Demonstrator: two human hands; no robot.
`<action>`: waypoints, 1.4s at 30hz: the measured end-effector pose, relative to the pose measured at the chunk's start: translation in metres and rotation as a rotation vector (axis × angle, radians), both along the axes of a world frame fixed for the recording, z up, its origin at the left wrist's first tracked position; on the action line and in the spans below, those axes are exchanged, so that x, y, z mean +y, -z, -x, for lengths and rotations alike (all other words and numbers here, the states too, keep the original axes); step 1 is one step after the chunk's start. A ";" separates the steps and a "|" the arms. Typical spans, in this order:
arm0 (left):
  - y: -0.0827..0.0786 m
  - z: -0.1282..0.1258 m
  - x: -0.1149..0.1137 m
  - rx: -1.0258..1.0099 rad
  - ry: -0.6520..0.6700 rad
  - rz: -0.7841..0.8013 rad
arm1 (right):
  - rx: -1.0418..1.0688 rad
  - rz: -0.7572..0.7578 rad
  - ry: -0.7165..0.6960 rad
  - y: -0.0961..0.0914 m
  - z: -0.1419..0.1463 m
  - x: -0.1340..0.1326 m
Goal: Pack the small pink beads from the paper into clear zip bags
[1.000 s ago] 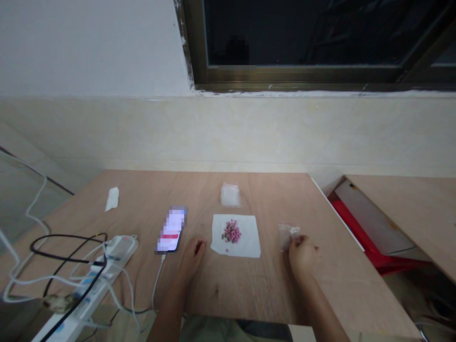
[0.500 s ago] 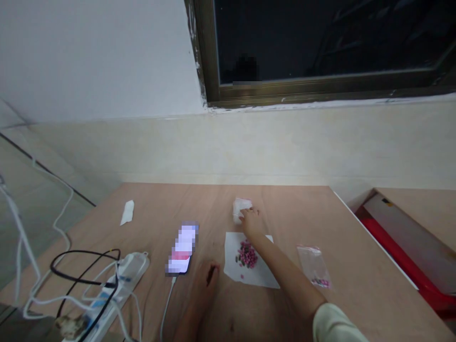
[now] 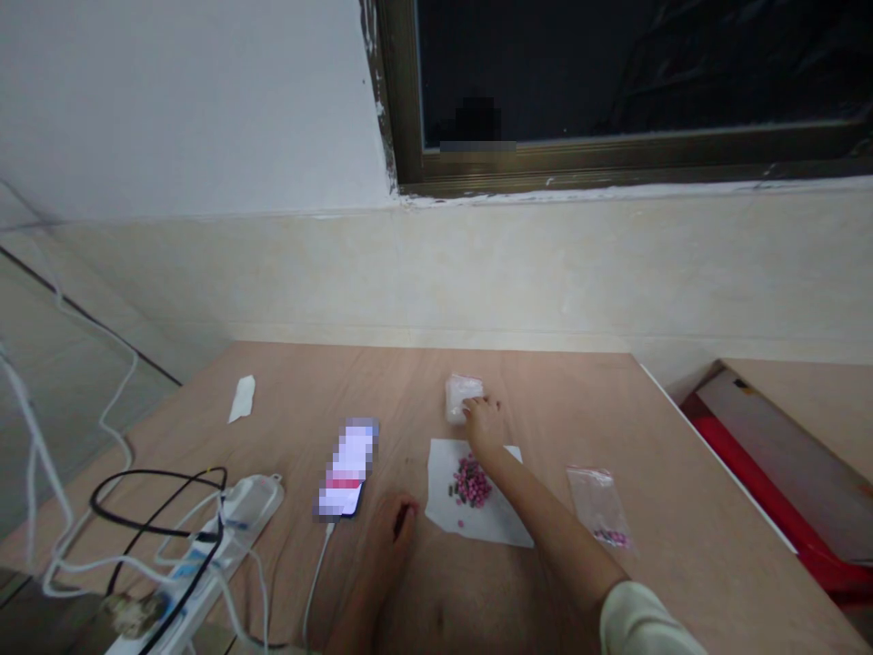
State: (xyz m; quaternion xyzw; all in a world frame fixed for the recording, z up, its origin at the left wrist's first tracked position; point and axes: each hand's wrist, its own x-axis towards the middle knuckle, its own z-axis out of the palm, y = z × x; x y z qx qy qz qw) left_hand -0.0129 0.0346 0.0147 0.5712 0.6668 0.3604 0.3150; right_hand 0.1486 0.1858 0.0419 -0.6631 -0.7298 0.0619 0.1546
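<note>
The pile of small clear bags (image 3: 459, 394) lies toward the far side of the wooden table (image 3: 286, 428), past everything else on it. Nearest, the left hand (image 3: 396, 520) rests on the wood, loosely curled and empty. Just right of it a white paper sheet (image 3: 508, 529) carries a heap of pink beads (image 3: 472, 482). A phone (image 3: 347, 468) lies to the left and a bag holding a few beads (image 3: 600, 509) to the right. Beyond the sheet, the right hand (image 3: 483, 424) touches the pile's near edge with its fingertips; whether it grips cannot be told.
</note>
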 end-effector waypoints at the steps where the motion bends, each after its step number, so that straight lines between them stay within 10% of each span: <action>1: 0.001 0.000 0.000 0.000 0.003 0.002 | 0.024 -0.013 0.007 -0.003 -0.002 0.000; 9: 0.006 0.006 0.005 -0.105 0.000 0.044 | 0.724 -0.280 0.227 -0.040 -0.042 -0.031; 16: -0.032 -0.016 0.018 -0.378 0.210 0.113 | 1.358 0.215 0.116 -0.002 -0.052 -0.118; 22: -0.059 -0.026 0.003 -0.315 0.384 0.185 | 1.389 0.347 0.163 0.017 -0.050 -0.147; 28: -0.064 -0.024 -0.012 -0.187 0.314 0.072 | 1.098 0.050 0.337 -0.004 -0.041 -0.165; 34: -0.074 -0.030 -0.018 -0.115 0.363 0.025 | 1.022 0.298 -0.125 -0.041 -0.016 -0.172; 42: -0.081 -0.027 -0.015 -0.122 0.390 0.028 | 0.846 0.312 -0.197 -0.046 -0.010 -0.152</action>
